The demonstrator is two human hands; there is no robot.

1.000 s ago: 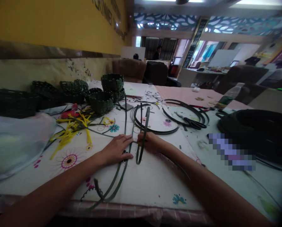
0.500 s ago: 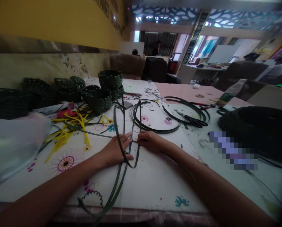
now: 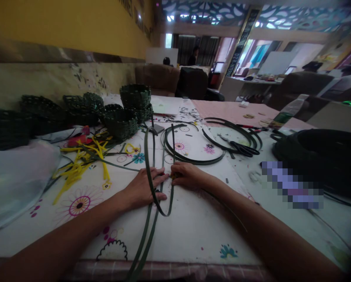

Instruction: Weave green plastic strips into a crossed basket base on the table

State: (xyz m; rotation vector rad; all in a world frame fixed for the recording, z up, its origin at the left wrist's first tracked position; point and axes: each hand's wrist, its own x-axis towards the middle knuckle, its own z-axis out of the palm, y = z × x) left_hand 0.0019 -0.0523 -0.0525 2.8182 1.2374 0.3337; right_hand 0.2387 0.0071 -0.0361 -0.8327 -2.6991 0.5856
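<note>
My left hand (image 3: 143,188) lies on the floral tablecloth (image 3: 190,231), its fingers over long dark green plastic strips (image 3: 146,239). One strip bends into a tall narrow loop (image 3: 146,156) beside that hand. My right hand (image 3: 185,175) pinches the strips near the left fingertips, with a small yellow bit (image 3: 172,177) showing there. The exact crossing is hidden by my fingers. Beyond both hands lies a coil of the same green strip (image 3: 193,159).
Woven dark green baskets (image 3: 121,124) stand at the far left, beside yellow pipe cleaners (image 3: 81,166) and a translucent plastic bag (image 3: 17,176). Black scissors (image 3: 244,149) rest on another coil. A large dark coil (image 3: 313,152) and a plastic bottle (image 3: 287,111) stand right.
The upright strip loop has swung left, from beside my right hand to over my left hand. My hands have stayed close together, and the view has tilted slightly.
</note>
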